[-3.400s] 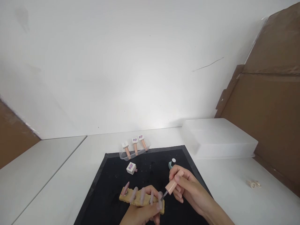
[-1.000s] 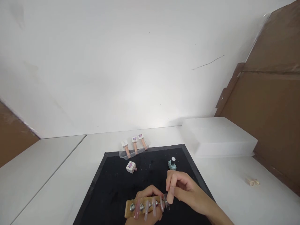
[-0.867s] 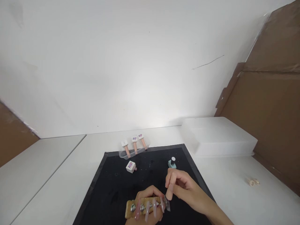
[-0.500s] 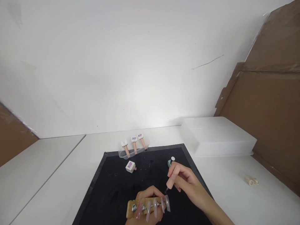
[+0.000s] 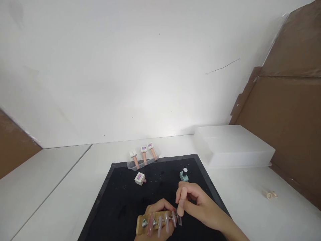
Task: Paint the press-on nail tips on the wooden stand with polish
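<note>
My left hand (image 5: 160, 205) is wrapped round a wooden holder (image 5: 140, 225) near the bottom of the view. Several long pinkish, clear nail tips (image 5: 159, 226) stand on metal studs along it. My right hand (image 5: 198, 201) pinches a peach brush cap (image 5: 182, 201) over the holder's right end. Its brush end is hidden at the rightmost nail tip. An uncapped white square bottle (image 5: 139, 178) lies tilted on the black mat (image 5: 117, 194). Beyond my right hand stands a teal bottle with a dark, white-topped cap (image 5: 184, 175).
A clear tray (image 5: 130, 166) at the mat's back edge holds three peach-capped bottles (image 5: 143, 154). A translucent white bin (image 5: 235, 147) sits at the back right. Small beige rings (image 5: 269, 195) lie on the right. Brown cardboard (image 5: 288, 127) borders the right side.
My right hand has moved down and toward me, bringing the brush cap to the rightmost nail tip. The teal bottle is now uncovered. My left hand and the holder have barely shifted.
</note>
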{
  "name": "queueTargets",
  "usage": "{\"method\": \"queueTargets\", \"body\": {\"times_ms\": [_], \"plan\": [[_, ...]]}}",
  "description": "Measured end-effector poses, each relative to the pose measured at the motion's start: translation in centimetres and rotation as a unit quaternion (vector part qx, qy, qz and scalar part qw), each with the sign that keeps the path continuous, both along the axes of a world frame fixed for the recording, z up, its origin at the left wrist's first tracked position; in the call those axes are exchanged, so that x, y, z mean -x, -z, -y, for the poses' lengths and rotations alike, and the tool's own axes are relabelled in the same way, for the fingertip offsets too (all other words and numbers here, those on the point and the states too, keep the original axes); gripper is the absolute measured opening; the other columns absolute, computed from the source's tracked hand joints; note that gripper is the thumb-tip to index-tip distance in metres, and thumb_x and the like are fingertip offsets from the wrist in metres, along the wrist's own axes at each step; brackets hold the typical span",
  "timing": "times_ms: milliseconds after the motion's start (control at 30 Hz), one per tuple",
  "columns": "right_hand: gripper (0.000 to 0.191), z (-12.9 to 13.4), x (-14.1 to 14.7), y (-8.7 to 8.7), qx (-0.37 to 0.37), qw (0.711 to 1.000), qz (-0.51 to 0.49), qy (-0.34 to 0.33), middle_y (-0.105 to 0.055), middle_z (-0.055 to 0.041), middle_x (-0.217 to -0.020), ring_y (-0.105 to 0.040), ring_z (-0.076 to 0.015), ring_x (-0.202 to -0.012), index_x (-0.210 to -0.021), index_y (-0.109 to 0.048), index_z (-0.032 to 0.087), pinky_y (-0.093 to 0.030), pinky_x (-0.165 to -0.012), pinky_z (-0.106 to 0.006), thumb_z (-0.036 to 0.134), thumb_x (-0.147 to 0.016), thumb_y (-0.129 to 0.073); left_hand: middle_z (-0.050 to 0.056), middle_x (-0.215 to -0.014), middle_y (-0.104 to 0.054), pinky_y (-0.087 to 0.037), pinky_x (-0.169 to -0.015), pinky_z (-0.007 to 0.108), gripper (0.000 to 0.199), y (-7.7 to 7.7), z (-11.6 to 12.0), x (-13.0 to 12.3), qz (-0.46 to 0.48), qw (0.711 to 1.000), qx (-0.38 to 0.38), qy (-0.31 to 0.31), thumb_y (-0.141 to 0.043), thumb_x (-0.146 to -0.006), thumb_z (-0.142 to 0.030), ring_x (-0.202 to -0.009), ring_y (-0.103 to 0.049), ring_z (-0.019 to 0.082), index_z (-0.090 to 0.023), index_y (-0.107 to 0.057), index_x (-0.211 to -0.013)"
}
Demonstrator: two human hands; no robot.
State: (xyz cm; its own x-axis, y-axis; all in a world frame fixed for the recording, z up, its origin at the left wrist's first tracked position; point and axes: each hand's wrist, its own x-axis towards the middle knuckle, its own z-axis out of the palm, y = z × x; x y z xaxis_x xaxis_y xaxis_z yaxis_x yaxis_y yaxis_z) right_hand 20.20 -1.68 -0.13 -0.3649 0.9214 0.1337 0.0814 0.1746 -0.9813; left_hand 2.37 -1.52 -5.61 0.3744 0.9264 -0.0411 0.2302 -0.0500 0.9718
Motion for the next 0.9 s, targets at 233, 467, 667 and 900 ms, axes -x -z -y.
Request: {"method": "queueTargets", "body": {"times_ms": [233,467,667,900], "plan": [[0.025,0.0,0.1,0.4,-0.009,0.999,-0.003,0.047,-0.056,0.0,-0.075,-0.051,-0.0138,-0.067,-0.061,-0.056,0.018,-0.035,-0.057,-0.025,0.013,-0.086,-0.053,0.0,-0.058,-0.065,-0.044,-0.047,0.022,0.012,1.3,0.0,0.1,0.01,1.0,-0.027,-0.011,-0.072,-0.067,-0.026,-0.05,-0.057,0.013,-0.017,-0.064,-0.066],[0.028,-0.1,0.2,0.2,-0.001,0.995,-0.045,0.087,-0.056,-0.0011,-0.074,-0.05,-0.0134,-0.062,-0.059,-0.057,0.018,-0.036,-0.053,-0.025,0.025,-0.086,-0.058,0.0,-0.059,-0.065,-0.043,-0.045,0.019,0.009,2.3,-0.1,0.5,0.02,1.0,-0.022,-0.001,-0.069,-0.07,-0.025,-0.048,-0.056,0.011,-0.017,-0.066,-0.071],[0.029,0.2,0.1,-0.2,-0.008,1.0,-0.016,0.014,-0.056,0.0003,-0.066,-0.048,-0.0125,-0.058,-0.055,-0.051,0.018,-0.035,-0.053,-0.025,0.02,-0.083,-0.06,0.001,-0.061,-0.067,-0.045,-0.047,0.021,0.01,1.0,-0.2,0.2,-0.006,1.0,-0.008,-0.011,-0.069,-0.07,-0.026,-0.052,-0.059,0.013,-0.017,-0.065,-0.068],[0.028,0.1,0.1,-0.2,-0.006,1.0,0.015,0.008,-0.056,-0.0004,-0.072,-0.048,-0.0128,-0.062,-0.055,-0.053,0.017,-0.035,-0.055,-0.025,0.014,-0.083,-0.057,0.001,-0.06,-0.065,-0.046,-0.049,0.022,0.01,0.1,-0.1,-0.1,-0.029,1.0,-0.011,-0.002,-0.068,-0.071,-0.026,-0.054,-0.059,0.014,-0.017,-0.064,-0.067]]}}
